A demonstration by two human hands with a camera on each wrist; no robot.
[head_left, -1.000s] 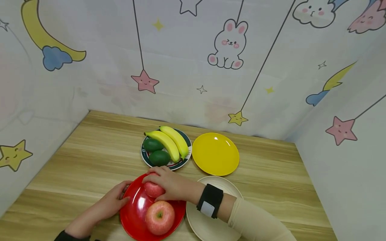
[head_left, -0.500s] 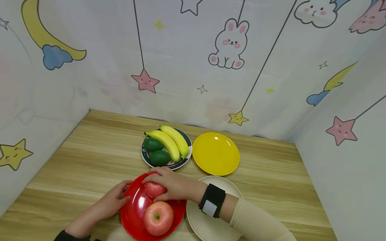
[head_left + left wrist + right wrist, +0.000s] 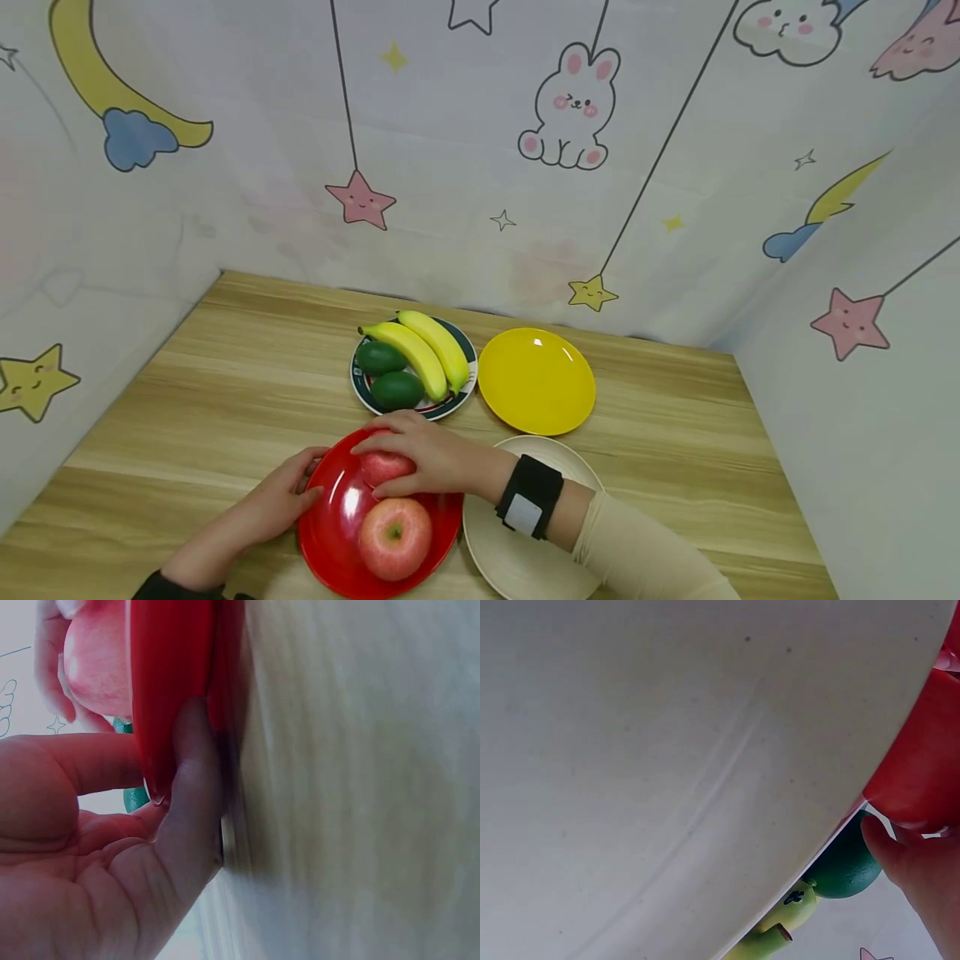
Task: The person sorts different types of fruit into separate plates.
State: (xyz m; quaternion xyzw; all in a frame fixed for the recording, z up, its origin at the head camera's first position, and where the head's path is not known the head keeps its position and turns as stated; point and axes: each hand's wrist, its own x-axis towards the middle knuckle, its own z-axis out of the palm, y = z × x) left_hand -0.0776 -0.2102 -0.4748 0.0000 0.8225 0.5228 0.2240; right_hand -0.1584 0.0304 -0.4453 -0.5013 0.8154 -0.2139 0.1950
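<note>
My left hand (image 3: 281, 497) grips the left rim of a glossy red plate (image 3: 330, 537), thumb on one side of the rim and fingers on the other. Over the plate's far part, my right hand (image 3: 423, 454) has its fingers curved round a pinkish-red apple (image 3: 385, 467), partly covered by that hand. The left wrist view shows this apple (image 3: 101, 664) above the plate edge, with right-hand fingers (image 3: 49, 679) beyond it. A second apple (image 3: 396, 539), stem up, sits in the near part of the plate.
A cream plate (image 3: 517, 560) stands right of the red one, under the right forearm. Farther back are a patterned plate (image 3: 450, 407) bearing bananas (image 3: 412, 354) and dark green avocados (image 3: 397, 391), and a yellow plate (image 3: 536, 382). Fabric walls (image 3: 450, 125) border the wooden table (image 3: 247, 383).
The right thumb has shifted slightly left along the held apple's near side. The near apple has rocked a little. My left hand stays on the plate rim.
</note>
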